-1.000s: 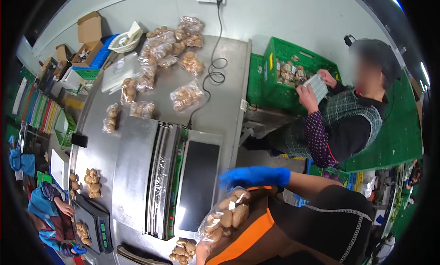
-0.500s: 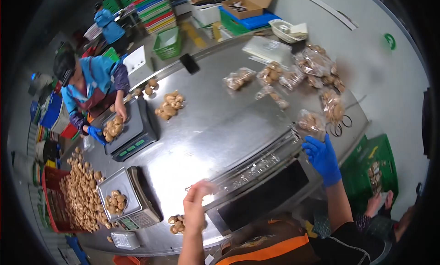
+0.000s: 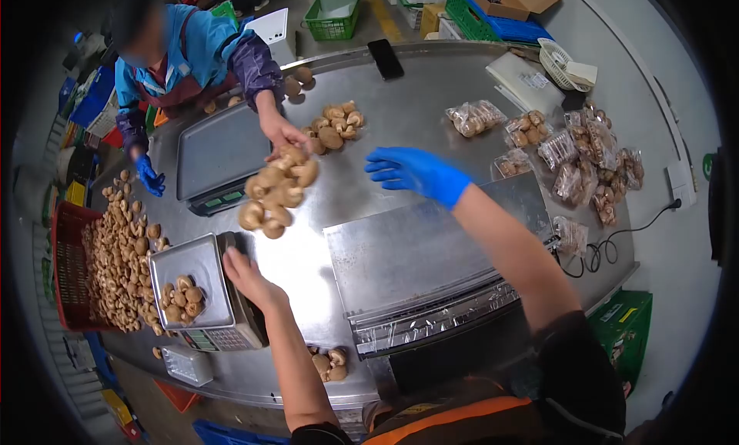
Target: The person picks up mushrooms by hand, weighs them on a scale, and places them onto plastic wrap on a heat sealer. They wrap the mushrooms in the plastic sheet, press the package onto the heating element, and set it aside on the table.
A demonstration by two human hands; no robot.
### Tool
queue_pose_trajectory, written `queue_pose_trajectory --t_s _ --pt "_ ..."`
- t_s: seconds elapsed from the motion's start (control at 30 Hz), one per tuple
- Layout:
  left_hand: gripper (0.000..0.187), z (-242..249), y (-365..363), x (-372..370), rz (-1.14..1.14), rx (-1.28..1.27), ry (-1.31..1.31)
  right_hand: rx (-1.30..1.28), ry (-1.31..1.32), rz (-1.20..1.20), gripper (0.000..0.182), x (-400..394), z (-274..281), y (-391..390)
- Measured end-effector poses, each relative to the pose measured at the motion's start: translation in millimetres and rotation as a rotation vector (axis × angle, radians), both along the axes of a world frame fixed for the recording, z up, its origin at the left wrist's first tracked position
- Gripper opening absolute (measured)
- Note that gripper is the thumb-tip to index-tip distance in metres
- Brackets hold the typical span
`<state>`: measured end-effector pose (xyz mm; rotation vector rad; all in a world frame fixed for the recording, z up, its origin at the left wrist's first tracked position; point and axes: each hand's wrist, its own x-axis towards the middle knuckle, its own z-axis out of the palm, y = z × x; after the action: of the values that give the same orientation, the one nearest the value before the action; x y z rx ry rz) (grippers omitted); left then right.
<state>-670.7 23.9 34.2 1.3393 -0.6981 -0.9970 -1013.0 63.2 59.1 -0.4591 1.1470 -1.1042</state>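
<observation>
My bare left hand [image 3: 250,276] is open beside the near scale [image 3: 206,279], its fingers reaching toward a cluster of shiitake mushrooms [image 3: 265,199]. It holds nothing. Across the table, a co-worker's bare hand [image 3: 286,133] is at the far end of that cluster. My right hand [image 3: 416,173], in a blue glove, is stretched out over the metal table [image 3: 400,114], open, with nothing in it. A second mushroom group [image 3: 332,125] lies between it and the co-worker. More mushrooms [image 3: 182,299] sit on the near scale's tray.
A red crate [image 3: 68,283] spills loose mushrooms at left. The far scale [image 3: 219,156] stands before the co-worker. A wrapping machine [image 3: 431,252] is under my right arm. Bagged mushrooms [image 3: 589,156], a black cable [image 3: 604,252] and a phone [image 3: 385,58] lie about the table.
My right hand has moved left, away from the wrapped packs, and my left hand has gone farther left. The co-worker's mushrooms have left the far scale and come toward me.
</observation>
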Motion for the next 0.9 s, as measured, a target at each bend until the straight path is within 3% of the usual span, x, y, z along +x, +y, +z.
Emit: queue_pose_trajectory --t_s 0.13,0.23,0.4,0.47,0.53,0.63,0.9 --pt "0.067 9 31 -34 -0.208 0.051 0.066 0.067 -0.014 0.067 0.033 25 -10 -38" --pt "0.065 16 71 -59 -0.261 0.079 0.157 0.004 0.107 0.138 0.029 28 -17 -28" --pt "0.062 21 102 -76 -0.344 0.076 0.092 -0.074 0.256 0.19 0.027 8 -19 20" --pt "0.06 25 108 -84 -0.418 0.072 0.026 -0.046 0.293 0.168 0.027 -2 -14 48" --pt "0.055 20 111 -89 -0.554 0.057 -0.09 -0.026 0.599 0.283 0.027 -18 -8 83" --pt "0.052 16 119 -102 -0.72 0.042 -0.222 -0.021 0.735 0.257 0.026 -27 4 141" --pt "0.053 20 124 -128 -1.001 -0.05 -0.541 0.071 0.729 0.136 0.029 -27 6 242"
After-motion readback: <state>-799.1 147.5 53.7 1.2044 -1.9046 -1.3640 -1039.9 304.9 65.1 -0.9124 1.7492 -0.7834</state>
